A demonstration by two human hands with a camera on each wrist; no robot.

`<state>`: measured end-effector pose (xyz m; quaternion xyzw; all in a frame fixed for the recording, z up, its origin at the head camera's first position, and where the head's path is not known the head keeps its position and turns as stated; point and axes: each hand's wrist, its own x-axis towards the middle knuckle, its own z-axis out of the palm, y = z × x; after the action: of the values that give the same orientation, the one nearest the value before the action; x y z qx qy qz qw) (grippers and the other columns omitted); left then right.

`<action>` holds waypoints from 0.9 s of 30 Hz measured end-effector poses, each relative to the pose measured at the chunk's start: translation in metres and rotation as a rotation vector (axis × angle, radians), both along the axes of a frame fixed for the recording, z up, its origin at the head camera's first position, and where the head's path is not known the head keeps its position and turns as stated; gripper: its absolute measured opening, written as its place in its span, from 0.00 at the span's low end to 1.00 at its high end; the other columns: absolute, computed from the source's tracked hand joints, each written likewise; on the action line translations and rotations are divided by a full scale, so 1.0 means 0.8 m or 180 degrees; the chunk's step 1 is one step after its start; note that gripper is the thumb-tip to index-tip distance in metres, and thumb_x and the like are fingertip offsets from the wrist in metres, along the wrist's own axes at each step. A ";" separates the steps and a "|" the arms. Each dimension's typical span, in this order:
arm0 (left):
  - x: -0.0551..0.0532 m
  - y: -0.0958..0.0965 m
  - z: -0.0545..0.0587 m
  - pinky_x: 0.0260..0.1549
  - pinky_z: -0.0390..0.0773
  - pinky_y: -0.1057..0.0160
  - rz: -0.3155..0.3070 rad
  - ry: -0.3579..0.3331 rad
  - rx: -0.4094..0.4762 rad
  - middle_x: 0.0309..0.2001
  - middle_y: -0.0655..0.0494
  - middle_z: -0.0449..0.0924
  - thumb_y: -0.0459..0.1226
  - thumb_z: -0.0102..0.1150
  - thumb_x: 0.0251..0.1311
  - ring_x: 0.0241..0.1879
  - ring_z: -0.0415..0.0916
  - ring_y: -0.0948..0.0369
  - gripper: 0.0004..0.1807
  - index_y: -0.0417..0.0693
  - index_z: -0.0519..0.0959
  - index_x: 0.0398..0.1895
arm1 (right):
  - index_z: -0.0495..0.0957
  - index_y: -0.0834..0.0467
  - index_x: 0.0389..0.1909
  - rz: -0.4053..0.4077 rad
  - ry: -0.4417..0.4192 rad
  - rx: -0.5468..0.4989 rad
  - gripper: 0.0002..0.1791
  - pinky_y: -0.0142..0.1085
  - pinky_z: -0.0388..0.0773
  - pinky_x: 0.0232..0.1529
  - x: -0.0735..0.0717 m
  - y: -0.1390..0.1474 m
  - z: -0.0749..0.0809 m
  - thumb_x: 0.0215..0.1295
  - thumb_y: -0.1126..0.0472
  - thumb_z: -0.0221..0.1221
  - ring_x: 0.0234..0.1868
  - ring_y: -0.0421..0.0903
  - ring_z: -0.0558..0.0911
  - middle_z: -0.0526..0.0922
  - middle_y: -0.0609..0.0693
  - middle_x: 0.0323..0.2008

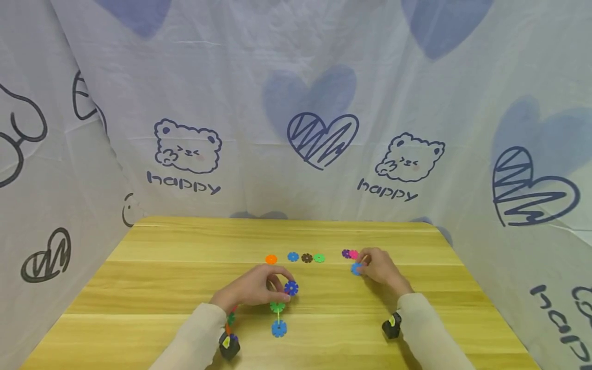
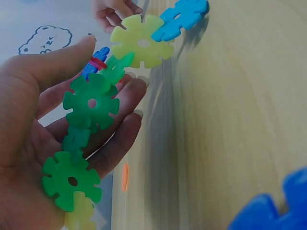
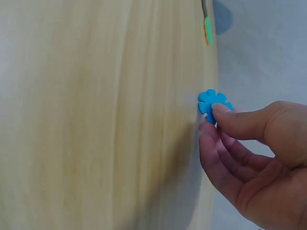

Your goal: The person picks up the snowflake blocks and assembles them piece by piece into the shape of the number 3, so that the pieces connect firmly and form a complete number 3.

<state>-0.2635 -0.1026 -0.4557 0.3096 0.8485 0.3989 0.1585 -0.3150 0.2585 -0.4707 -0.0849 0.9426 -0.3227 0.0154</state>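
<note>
A small light blue disc (image 3: 209, 98) is pinched by the right hand (image 1: 379, 265), with the thumb on its face and the fingertips behind. It is held over the far right part of the table (image 1: 139, 277), near the purple disc (image 1: 346, 253) and the pink disc (image 1: 354, 254); whether the table is touched by it cannot be told. A chain of joined discs (image 2: 103, 108) is gripped by the left hand (image 1: 256, 286), whose fingers are bent around it, and a dark blue disc (image 1: 291, 288) of it is seen near the thumb tip.

The discs seem to be made of thin plastic, so they are judged very light, rather stiff and a little slippery. A loose disc is best taken by its flat faces or by opposite edges, so that the notches of the rim are left free. The chain is probably weaker at its joints, where it may bend or come apart; therefore it should be supported near the joint, without strong squeezing
</note>
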 end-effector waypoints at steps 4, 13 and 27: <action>0.000 0.000 0.001 0.42 0.85 0.64 0.0028 -0.0023 -0.0022 0.37 0.59 0.88 0.43 0.71 0.64 0.35 0.85 0.66 0.19 0.57 0.82 0.57 | 0.83 0.62 0.34 0.0145 0.0094 -0.0177 0.03 0.31 0.77 0.25 0.001 -0.009 0.002 0.63 0.70 0.67 0.26 0.43 0.78 0.82 0.54 0.29; 0.001 0.001 -0.002 0.42 0.84 0.63 0.0050 0.0001 -0.0046 0.37 0.59 0.88 0.44 0.71 0.63 0.34 0.84 0.66 0.20 0.56 0.82 0.57 | 0.85 0.62 0.37 0.0403 0.0123 -0.0424 0.03 0.30 0.80 0.27 0.014 -0.046 0.015 0.65 0.70 0.67 0.26 0.41 0.80 0.82 0.52 0.28; -0.001 -0.001 -0.004 0.40 0.85 0.66 -0.0044 0.0015 0.0063 0.39 0.54 0.88 0.44 0.70 0.65 0.34 0.84 0.66 0.20 0.53 0.81 0.59 | 0.85 0.63 0.39 0.0767 0.0137 -0.0598 0.03 0.29 0.79 0.27 0.028 -0.084 0.023 0.66 0.69 0.66 0.25 0.40 0.80 0.83 0.53 0.29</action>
<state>-0.2647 -0.1033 -0.4589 0.3180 0.8427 0.4053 0.1562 -0.2925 0.1914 -0.4525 -0.2053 0.8913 -0.4034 0.0258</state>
